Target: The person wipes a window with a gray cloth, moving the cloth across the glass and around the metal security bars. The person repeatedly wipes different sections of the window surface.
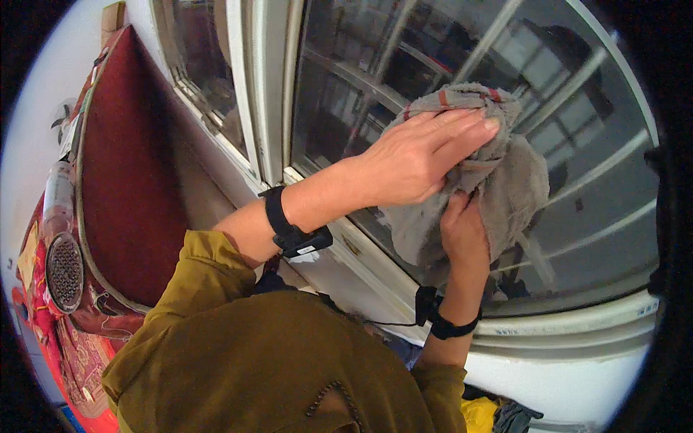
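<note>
A grey cloth with red stripes (514, 178) lies bunched against the glass pane (584, 216) of a white-framed window. My left hand (417, 154) is spread over the upper bunch of the cloth, its fingers pressed together on the fabric. Lower down, my right hand (464, 227) grips a hanging fold of the same cloth; its fingertips are partly hidden in the fabric. Each wrist wears a black strap with a small black device.
The white window frame (368, 254) runs below my forearms. On the left stands a dark red upholstered piece (130, 173), with a clear plastic container (59, 200) beside it. Yellow and black items (479, 414) lie at the bottom right.
</note>
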Action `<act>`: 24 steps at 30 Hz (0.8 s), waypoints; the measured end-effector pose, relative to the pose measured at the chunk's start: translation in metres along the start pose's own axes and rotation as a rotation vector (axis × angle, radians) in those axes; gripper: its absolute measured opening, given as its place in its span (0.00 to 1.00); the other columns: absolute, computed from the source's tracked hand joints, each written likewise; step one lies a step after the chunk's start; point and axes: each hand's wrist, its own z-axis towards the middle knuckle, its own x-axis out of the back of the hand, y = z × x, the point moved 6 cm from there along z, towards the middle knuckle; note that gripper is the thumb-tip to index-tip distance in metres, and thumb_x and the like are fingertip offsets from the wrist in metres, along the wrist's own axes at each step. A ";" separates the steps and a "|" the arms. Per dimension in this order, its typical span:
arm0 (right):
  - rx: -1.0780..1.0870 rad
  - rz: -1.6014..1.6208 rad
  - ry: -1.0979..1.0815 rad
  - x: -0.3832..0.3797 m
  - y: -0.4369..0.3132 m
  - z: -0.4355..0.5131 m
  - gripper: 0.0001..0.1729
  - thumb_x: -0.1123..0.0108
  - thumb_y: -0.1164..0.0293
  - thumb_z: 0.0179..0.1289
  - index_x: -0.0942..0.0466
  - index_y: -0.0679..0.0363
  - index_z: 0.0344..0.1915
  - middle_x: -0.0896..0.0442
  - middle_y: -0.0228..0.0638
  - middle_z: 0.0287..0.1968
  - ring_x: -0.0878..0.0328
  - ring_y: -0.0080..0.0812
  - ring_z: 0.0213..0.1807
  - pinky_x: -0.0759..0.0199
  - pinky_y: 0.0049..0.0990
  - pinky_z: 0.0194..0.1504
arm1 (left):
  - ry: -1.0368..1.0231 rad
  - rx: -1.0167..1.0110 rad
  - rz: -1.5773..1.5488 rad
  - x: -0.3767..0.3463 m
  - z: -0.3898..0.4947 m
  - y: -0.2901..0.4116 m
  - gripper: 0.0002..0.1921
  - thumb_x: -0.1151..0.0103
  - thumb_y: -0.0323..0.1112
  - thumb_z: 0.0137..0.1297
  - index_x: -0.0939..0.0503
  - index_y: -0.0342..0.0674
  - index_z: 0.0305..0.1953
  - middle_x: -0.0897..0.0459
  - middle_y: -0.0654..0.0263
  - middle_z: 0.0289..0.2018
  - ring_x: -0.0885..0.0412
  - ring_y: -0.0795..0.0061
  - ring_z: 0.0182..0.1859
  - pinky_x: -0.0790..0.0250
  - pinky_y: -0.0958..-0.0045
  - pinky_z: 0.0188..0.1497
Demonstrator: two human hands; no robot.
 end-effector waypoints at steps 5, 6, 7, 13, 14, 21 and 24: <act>0.041 0.086 0.027 -0.023 -0.030 0.023 0.33 0.44 0.60 0.67 0.31 0.62 0.69 0.30 0.51 0.71 0.38 0.56 0.74 0.52 0.53 0.75 | -0.064 0.107 0.083 0.018 -0.022 -0.031 0.46 0.38 0.24 0.48 0.42 0.30 0.73 0.32 0.41 0.67 0.34 0.41 0.71 0.40 0.51 0.72; 0.061 0.106 0.064 -0.024 -0.038 0.026 0.33 0.43 0.60 0.66 0.30 0.62 0.69 0.30 0.51 0.71 0.38 0.56 0.74 0.52 0.53 0.75 | -0.073 0.114 0.108 0.022 -0.028 -0.036 0.46 0.37 0.24 0.50 0.43 0.30 0.74 0.33 0.41 0.68 0.34 0.41 0.71 0.41 0.50 0.73; 0.103 0.149 0.088 -0.028 -0.049 0.031 0.33 0.42 0.61 0.66 0.30 0.61 0.69 0.30 0.50 0.71 0.38 0.56 0.74 0.52 0.53 0.75 | -0.038 0.136 0.122 0.028 -0.034 -0.042 0.46 0.38 0.24 0.49 0.42 0.31 0.74 0.32 0.41 0.68 0.34 0.42 0.71 0.41 0.50 0.72; 0.227 0.338 0.128 -0.036 -0.098 0.067 0.34 0.38 0.66 0.61 0.29 0.63 0.68 0.28 0.50 0.69 0.35 0.55 0.72 0.48 0.52 0.74 | 0.071 0.191 0.215 0.057 -0.070 -0.079 0.46 0.41 0.20 0.49 0.43 0.30 0.74 0.33 0.38 0.68 0.33 0.40 0.70 0.43 0.50 0.73; 0.270 0.371 0.136 -0.035 -0.106 0.074 0.35 0.38 0.67 0.60 0.29 0.65 0.67 0.29 0.51 0.70 0.36 0.56 0.73 0.49 0.52 0.75 | 0.056 0.243 0.204 0.060 -0.077 -0.085 0.47 0.41 0.19 0.48 0.44 0.29 0.74 0.34 0.38 0.68 0.34 0.39 0.70 0.44 0.50 0.74; 0.368 0.476 0.181 -0.037 -0.132 0.088 0.33 0.36 0.69 0.58 0.27 0.66 0.64 0.27 0.52 0.66 0.33 0.59 0.69 0.43 0.53 0.71 | 0.101 0.372 0.179 0.067 -0.101 -0.111 0.50 0.44 0.16 0.46 0.50 0.29 0.76 0.40 0.39 0.72 0.42 0.37 0.74 0.51 0.53 0.77; 0.395 0.446 0.163 -0.035 -0.126 0.083 0.33 0.36 0.68 0.58 0.27 0.66 0.64 0.27 0.52 0.66 0.34 0.59 0.70 0.45 0.54 0.71 | 0.115 0.430 0.104 0.061 -0.099 -0.110 0.50 0.45 0.17 0.46 0.50 0.29 0.76 0.40 0.39 0.72 0.43 0.36 0.74 0.52 0.53 0.77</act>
